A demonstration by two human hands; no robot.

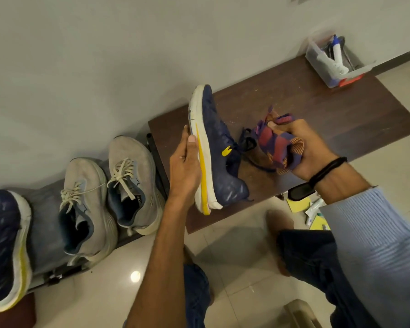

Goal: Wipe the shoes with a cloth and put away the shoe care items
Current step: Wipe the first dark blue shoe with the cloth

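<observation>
My left hand grips the white-and-yellow sole of a navy running shoe, holding it on its side above the dark wooden bench. My right hand, with a black band on the wrist, clutches a bunched red-and-purple checked cloth just right of the shoe's laces. The matching navy shoe lies at the far left. Between them stand two grey shoes on a low rack.
A clear plastic box with tubes and a blue-capped bottle sits at the bench's far right end by the wall. Yellow packets and a small tube lie on the tiled floor under my right wrist. My knees fill the lower frame.
</observation>
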